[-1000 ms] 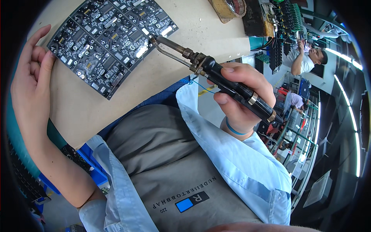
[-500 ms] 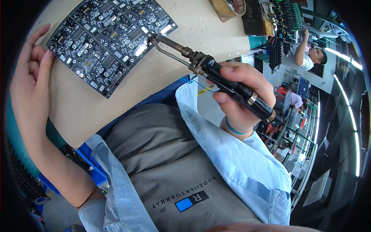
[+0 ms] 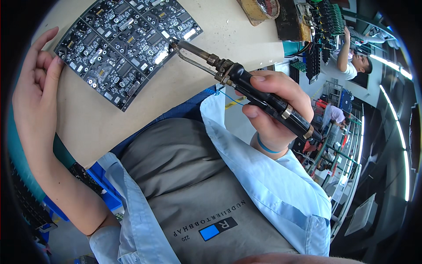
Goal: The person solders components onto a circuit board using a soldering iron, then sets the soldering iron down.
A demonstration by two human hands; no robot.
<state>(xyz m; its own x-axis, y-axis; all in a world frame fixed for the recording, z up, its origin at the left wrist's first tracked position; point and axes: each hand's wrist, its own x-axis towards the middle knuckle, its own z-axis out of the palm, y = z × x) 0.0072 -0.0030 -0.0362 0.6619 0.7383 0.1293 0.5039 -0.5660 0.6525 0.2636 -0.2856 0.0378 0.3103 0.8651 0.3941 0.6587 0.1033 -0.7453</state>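
Note:
A dark panel of several joined circuit boards (image 3: 125, 48) lies on the tan worktop, dotted with small parts and shiny solder pads. My left hand (image 3: 41, 81) is at the panel's left corner, thumb against the edge, some fingers curled and the index finger stretched along the side. In my right hand (image 3: 281, 105) is a black-handled soldering iron (image 3: 259, 90), with a thin metal solder-feed tube (image 3: 195, 63) running beside its barrel. The iron's tip meets the panel near its right edge; the exact contact point is too small to make out.
A round container on a brown block (image 3: 259, 9) stands at the worktop's (image 3: 220, 35) far edge. To its right are a dark stand and racks of green boards (image 3: 329, 20). Blue bins (image 3: 103, 187) sit below at left. Two other people are in the background at right.
The panel's left corner and my left hand have shifted very slightly to the right. My right hand and the soldering iron look almost still.

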